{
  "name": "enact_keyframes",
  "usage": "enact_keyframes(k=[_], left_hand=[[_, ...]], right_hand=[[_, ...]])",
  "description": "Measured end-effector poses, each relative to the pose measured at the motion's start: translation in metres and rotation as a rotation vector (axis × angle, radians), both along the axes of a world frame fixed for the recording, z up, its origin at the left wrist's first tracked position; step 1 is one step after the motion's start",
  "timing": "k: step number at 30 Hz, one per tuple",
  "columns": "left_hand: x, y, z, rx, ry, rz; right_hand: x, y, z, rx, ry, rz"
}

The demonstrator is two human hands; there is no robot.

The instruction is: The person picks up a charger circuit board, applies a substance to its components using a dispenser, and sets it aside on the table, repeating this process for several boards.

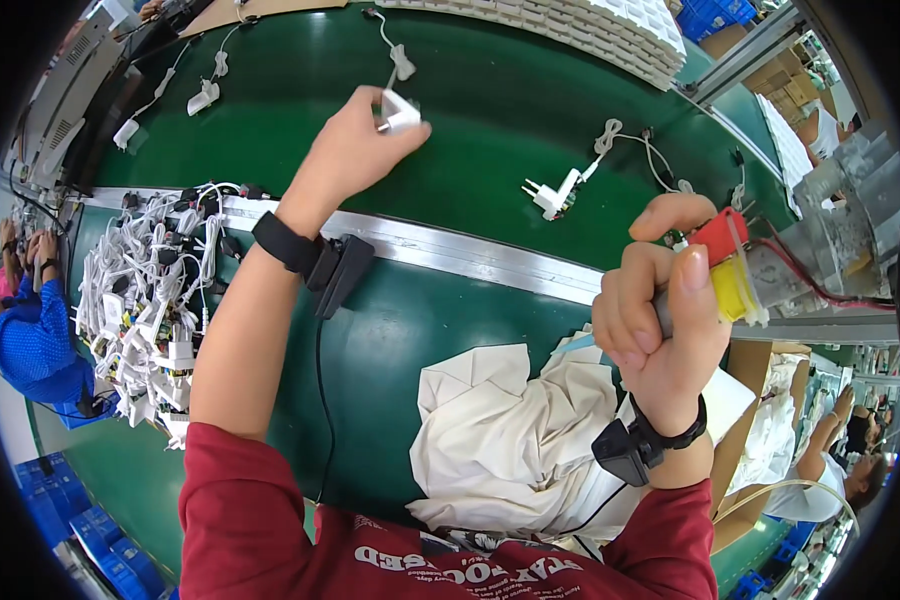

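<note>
My left hand (355, 150) reaches over the far green surface, its fingers closed around a white plug adapter (400, 112) with a white cable trailing beyond it. My right hand (665, 300) is raised at the right, fingers curled against a red and yellow wired piece (730, 260) bound by a clear band. What lies inside that fist is mostly hidden. A thin light blue tip (575, 343) shows beside its lower fingers. Another white plug adapter (555, 195), its side uncovered, lies on the green surface left of that hand, with its cable bundled.
A metal rail (450, 252) crosses the bench. At left is a heap of white cabled adapters (140, 300). Crumpled cream cloth (510, 430) lies before me. White trays (580, 30) are stacked at the back. More adapters (205, 97) lie at far left. Co-workers (35, 345) sit on both sides.
</note>
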State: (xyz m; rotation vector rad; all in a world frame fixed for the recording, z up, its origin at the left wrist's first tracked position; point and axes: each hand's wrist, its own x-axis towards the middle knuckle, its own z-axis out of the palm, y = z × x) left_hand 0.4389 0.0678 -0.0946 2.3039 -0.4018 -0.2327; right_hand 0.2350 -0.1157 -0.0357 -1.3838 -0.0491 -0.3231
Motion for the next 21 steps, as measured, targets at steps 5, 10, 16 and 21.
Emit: enact_keyframes(k=[5,10,16,21], left_hand=[[-0.046,-0.036,-0.013,-0.993,0.448,-0.092],[-0.133,-0.046,-0.038,-1.3,1.02,-0.089],[-0.177,-0.057,-0.05,-1.107,1.227,-0.287],[-0.176,-0.055,-0.055,-1.076,1.2,-0.49]], right_hand=[[-0.002,-0.004,0.0,-0.008,0.006,-0.037],[0.003,-0.009,0.006,-0.031,0.027,-0.085],[0.013,-0.021,0.001,-0.053,0.013,-0.122],[0.019,-0.025,-0.009,-0.078,-0.028,-0.05]])
